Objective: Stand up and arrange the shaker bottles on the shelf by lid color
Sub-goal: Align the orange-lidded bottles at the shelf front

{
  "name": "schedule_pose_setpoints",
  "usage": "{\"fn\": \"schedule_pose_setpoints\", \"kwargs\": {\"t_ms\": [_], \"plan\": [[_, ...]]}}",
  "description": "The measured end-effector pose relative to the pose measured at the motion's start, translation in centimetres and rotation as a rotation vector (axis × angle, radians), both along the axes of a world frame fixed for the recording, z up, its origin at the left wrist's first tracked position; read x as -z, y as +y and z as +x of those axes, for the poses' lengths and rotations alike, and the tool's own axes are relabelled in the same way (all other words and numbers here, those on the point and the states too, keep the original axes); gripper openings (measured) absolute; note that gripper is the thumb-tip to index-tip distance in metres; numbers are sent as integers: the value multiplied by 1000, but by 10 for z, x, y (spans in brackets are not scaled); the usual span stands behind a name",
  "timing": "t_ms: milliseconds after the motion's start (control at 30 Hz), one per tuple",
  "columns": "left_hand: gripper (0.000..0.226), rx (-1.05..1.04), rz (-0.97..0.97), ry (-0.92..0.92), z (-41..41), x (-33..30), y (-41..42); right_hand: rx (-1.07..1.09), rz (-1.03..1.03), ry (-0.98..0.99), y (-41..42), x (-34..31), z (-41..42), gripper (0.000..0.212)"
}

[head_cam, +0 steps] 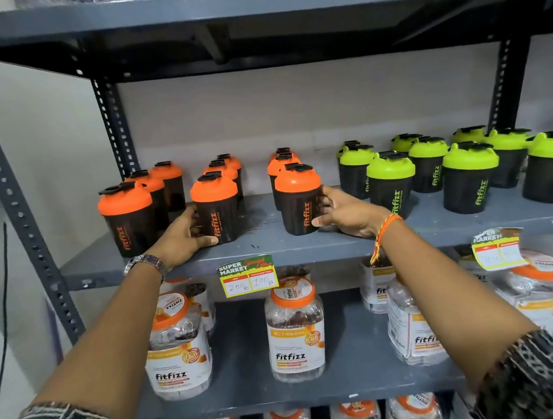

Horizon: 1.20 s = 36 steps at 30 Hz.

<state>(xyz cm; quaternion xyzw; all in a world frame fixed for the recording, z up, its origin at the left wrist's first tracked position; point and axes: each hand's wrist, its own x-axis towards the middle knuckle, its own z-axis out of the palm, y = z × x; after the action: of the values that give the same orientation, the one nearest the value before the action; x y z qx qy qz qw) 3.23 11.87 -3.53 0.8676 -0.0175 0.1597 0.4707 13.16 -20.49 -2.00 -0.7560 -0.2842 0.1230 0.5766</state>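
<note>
- Our left hand [181, 235] wraps one dark plastic orange-lid shaker [216, 209], at 9 o'clock of the right-hand one.
- Our right hand [344, 215] grips another orange-lid shaker [299, 200].
- On the grey metal shelf [272, 247] we count nine orange lids, nine green-lid shakers [392, 184].

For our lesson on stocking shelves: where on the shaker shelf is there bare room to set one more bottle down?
Bare shelf shows between the two orange-lidded bottles under the left hand and right hand, and along the front edge. A narrower gap separates the orange bottles from the green bottles. The green side is crowded.
</note>
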Motion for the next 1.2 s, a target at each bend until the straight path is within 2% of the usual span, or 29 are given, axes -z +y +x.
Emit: {"fn": "schedule_pose_setpoints", "kwargs": {"t_ms": [300, 667, 1067, 1200], "plan": [[64, -8, 46, -29, 1, 3, 2, 128, -34, -120, 9, 11, 0, 74], [70, -27, 51, -27, -6, 3, -3, 150, -76, -180, 10, 17, 0, 72], [75, -50, 54, -4, -11, 1, -7, 129, -87, -168, 11, 17, 3, 74], [89, -25, 18, 59, -16, -2, -5, 91, -26, -116, 5, 18, 7, 82]]}}
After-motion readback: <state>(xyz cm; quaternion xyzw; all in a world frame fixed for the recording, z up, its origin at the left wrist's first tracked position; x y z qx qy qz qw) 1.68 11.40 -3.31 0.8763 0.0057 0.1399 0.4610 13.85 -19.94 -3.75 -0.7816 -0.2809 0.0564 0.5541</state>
